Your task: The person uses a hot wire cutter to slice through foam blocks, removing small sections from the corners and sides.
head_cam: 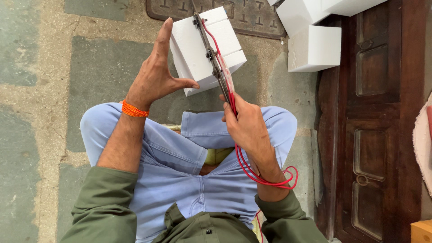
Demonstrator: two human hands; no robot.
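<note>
The person sits cross-legged on the floor (49,90), looking down at both hands held above the knees. The left hand (155,74) is spread wide, fingers straight and pointing away from the body, the thumb stretched out sideways; its thumb tip and palm side press against the near left face of a white foam block (198,40), steadying it in the air rather than gripping it. An orange thread band (133,109) circles that wrist. The right hand (245,123) is curled closed around the handle of a long, thin metal cutting tool (211,49), whose bar lies across the top and right side of the block, touching it. A red cord (265,177) runs along the tool, through the fist and loops past the right wrist. More white foam blocks (315,42) lie near a dark wooden door panel (378,126).
</note>
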